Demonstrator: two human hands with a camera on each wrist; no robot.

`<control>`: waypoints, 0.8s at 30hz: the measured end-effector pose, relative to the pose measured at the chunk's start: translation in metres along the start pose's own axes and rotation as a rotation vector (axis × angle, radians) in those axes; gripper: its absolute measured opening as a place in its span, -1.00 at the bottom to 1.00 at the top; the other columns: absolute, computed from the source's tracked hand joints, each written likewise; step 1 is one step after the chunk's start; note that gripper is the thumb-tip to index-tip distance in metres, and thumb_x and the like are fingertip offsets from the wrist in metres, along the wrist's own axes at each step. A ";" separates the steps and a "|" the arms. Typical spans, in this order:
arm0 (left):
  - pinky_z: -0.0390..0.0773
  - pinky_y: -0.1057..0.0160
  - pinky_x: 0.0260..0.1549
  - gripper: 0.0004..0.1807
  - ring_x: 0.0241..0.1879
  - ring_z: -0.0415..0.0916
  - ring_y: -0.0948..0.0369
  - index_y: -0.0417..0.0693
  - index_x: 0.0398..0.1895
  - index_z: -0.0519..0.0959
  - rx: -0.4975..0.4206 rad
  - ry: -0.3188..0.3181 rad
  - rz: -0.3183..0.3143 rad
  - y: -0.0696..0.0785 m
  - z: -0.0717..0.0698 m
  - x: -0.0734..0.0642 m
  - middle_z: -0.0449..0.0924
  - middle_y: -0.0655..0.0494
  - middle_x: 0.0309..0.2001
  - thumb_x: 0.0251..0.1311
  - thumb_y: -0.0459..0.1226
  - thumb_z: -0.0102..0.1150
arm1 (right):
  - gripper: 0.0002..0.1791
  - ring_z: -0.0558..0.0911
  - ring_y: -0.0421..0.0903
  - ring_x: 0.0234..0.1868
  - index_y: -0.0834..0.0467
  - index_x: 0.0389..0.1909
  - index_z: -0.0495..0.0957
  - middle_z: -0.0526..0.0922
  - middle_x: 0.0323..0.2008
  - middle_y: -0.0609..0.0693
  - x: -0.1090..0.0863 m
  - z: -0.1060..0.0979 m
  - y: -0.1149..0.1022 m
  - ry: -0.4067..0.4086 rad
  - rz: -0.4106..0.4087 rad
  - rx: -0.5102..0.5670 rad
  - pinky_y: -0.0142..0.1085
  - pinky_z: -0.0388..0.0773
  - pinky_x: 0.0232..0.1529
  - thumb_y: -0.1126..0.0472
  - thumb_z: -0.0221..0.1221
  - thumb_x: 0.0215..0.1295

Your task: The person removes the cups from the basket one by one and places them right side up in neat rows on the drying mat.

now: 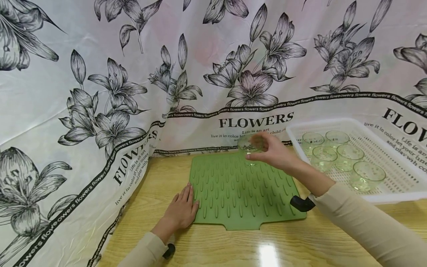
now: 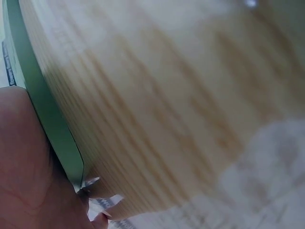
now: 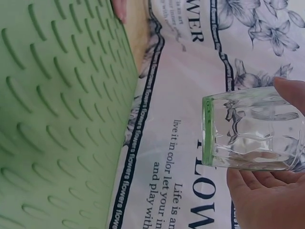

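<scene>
My right hand (image 1: 271, 150) holds a clear drinking glass (image 1: 251, 157) over the far part of a green ridged drying mat (image 1: 240, 185). In the right wrist view, the thumb and fingers grip the sides of the glass (image 3: 252, 131). Its green-tinted end points toward the mat (image 3: 62, 114). My left hand (image 1: 182, 209) rests at the mat's left edge with its fingers extended, the thumb side against the mat. The left wrist view catches part of that hand (image 2: 24, 167) close by the green mat edge (image 2: 47, 105).
To the right, a white perforated plastic basket (image 1: 403, 168) holds several similar glasses (image 1: 367, 176). Underneath lies a wood-grain table (image 1: 293, 248). A white flower-print sheet (image 1: 186, 129) hangs behind the mat and along the left side.
</scene>
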State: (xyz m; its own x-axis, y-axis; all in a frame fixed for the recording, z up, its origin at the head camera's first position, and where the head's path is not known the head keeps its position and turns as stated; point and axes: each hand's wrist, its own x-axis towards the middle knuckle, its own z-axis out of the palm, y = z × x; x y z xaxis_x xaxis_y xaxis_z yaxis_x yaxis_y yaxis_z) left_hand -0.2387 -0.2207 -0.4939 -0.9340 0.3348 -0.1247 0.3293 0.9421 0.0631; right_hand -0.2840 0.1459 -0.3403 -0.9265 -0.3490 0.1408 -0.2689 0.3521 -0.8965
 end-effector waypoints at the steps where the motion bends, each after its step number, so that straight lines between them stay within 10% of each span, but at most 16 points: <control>1: 0.06 -0.19 0.50 -0.25 0.62 -0.16 -0.10 -0.30 0.64 -0.09 -0.002 -0.008 -0.002 0.000 0.000 0.000 -0.23 -0.19 0.65 0.66 0.06 -0.46 | -0.09 0.38 0.24 0.41 0.28 0.44 0.26 0.38 0.39 0.26 0.001 0.002 0.001 -0.001 0.002 0.001 0.14 0.28 0.43 0.07 0.49 0.18; 24: 0.07 -0.16 0.51 -0.23 0.62 -0.16 -0.05 -0.25 0.65 -0.10 0.039 -0.001 -0.012 -0.004 0.009 0.004 -0.26 -0.12 0.66 0.65 0.11 -0.52 | -0.15 0.44 0.25 0.30 0.28 0.39 0.32 0.46 0.26 0.25 0.021 0.041 0.013 -0.019 0.027 0.024 0.10 0.39 0.35 0.15 0.50 0.13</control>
State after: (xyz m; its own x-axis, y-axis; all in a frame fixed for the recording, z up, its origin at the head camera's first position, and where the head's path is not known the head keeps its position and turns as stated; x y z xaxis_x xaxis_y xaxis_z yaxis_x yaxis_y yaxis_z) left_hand -0.2426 -0.2233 -0.5031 -0.9376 0.3238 -0.1266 0.3236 0.9459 0.0226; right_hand -0.2959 0.1078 -0.3668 -0.9280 -0.3564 0.1083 -0.2369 0.3406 -0.9099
